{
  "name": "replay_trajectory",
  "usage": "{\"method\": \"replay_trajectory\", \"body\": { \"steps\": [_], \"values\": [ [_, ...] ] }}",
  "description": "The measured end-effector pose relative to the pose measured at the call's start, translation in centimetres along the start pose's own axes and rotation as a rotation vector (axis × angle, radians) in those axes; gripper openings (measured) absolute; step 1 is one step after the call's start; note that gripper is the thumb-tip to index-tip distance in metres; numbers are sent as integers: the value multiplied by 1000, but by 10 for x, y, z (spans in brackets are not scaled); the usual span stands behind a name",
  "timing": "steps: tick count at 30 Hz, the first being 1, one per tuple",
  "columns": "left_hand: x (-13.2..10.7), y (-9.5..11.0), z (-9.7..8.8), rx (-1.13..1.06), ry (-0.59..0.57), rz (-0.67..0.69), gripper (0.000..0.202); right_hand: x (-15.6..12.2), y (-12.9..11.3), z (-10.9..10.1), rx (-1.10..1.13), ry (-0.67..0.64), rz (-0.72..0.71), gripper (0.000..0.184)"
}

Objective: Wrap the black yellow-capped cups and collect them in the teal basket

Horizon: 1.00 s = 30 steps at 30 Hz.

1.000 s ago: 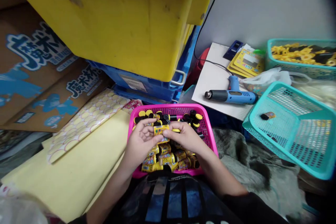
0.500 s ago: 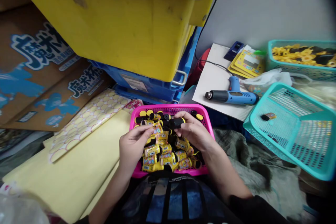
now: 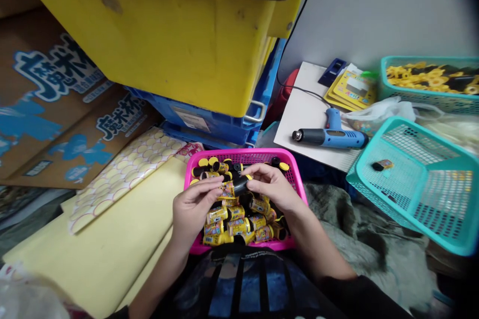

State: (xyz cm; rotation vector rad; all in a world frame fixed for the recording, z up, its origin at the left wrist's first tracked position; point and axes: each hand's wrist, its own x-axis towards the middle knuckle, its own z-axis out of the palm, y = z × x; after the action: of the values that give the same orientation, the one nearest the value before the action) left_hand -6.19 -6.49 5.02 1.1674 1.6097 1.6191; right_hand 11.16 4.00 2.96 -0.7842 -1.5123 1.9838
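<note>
Over a pink basket (image 3: 299,179), both my hands are closed at the fingertips. My left hand (image 3: 196,204) pinches a small yellow printed label sleeve (image 3: 226,190). Between the thumb and fingers of my right hand (image 3: 275,187) is a small black bottle (image 3: 240,186) with a yellow end, tilted up to the right. The sleeve meets the bottle's left end; how far it goes over it I cannot tell. Below them, several yellow-labelled black bottles (image 3: 239,226) lie jumbled in the basket.
A blue heat gun (image 3: 333,137) lies on a white board (image 3: 310,79) at right. One bottle (image 3: 382,165) lies in a turquoise basket (image 3: 407,154); another turquoise basket (image 3: 411,91) holds yellow and black parts. A yellow bin (image 3: 168,35) stands ahead, cardboard boxes (image 3: 75,124) at left.
My hands have come together. The black bottle has moved left and tilted, and its end now meets the label sleeve, which was apart from it before.
</note>
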Motion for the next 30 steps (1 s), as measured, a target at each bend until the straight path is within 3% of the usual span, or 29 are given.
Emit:
{"method": "replay_trajectory", "body": {
  "steps": [3, 9, 12, 14, 18, 20, 25, 30],
  "values": [
    [-1, 0, 2, -7, -17, -42, 12, -1, 0, 3, -57, 30, -15, 51],
    [-2, 4, 3, -89, -107, -274, 27, -3, 6, 18, -222, 150, -144, 49],
    [-2, 4, 4, -160, -136, -312, 29, -3, 13, 27, -128, 108, -226, 45],
    [-2, 3, 5, -221, -151, -339, 29, -3, 18, 33, 50, 61, -180, 49],
    [-4, -3, 9, -324, -143, -362, 28, -1, 27, 43, 398, -113, 76, 68],
    [-5, -7, 10, -337, -134, -367, 27, 2, 32, 46, 429, -118, 104, 68],
    [-8, -12, 11, -329, -108, -380, 27, 5, 40, 45, 295, 14, -5, 56],
    [-9, -6, 14, -244, -148, -281, 34, 0, 32, 41, 426, -86, 64, 61]
  ]
}}
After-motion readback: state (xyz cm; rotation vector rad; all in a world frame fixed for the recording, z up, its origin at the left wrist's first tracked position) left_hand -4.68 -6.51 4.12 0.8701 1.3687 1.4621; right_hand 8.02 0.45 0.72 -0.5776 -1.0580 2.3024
